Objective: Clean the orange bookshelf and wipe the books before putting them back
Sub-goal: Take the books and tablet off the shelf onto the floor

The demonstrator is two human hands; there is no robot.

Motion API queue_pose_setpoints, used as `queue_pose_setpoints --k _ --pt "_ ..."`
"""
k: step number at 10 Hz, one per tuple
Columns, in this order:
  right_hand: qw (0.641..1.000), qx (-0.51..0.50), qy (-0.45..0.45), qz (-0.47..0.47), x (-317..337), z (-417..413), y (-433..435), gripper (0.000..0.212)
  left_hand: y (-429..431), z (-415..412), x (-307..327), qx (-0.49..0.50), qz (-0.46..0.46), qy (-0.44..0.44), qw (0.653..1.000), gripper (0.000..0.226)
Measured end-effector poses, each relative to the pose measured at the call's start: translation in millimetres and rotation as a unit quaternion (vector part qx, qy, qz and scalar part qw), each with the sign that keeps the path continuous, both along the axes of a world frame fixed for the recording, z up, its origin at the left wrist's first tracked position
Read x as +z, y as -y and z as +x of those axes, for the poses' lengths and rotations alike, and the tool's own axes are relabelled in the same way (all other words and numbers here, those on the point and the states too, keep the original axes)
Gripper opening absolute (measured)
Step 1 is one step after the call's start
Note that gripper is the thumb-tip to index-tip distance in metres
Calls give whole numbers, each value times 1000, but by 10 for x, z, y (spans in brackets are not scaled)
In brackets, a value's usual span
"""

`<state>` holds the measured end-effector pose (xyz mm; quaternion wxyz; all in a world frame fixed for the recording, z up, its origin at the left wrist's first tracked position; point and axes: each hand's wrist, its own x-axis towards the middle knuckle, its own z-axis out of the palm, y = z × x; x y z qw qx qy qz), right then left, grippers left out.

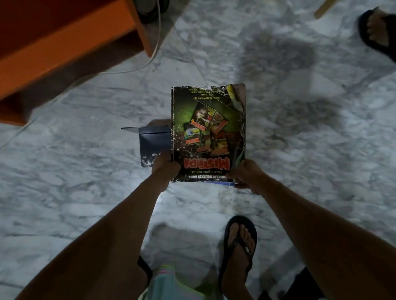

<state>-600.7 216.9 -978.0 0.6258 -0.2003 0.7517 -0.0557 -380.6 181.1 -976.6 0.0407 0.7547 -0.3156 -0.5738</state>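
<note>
While left hand (165, 167) and right hand (245, 174) each grip a near corner of the magazine (205, 131) over the floor (82, 198), orange bookshelf (54, 54) sits apart. Cover speckled, so wiping and reshelving likely remain.

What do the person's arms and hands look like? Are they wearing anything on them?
The left arm and right arm are bare as far as the picture shows: no sleeves, watch or bracelets. The left hand and the right hand wear no gloves, and no rings show on the fingers, though the light is dim.
</note>
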Motion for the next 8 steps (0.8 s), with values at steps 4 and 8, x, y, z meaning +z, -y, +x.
queue_pose_setpoints --k 4,8 --pt "997 -1 -77 -13 908 154 245 22 133 169 1078 69 6 -106 992 21" --pt "963 192 -45 -182 3785 1100 1144 10 485 1265 3887 114 -131 -43 984 27"
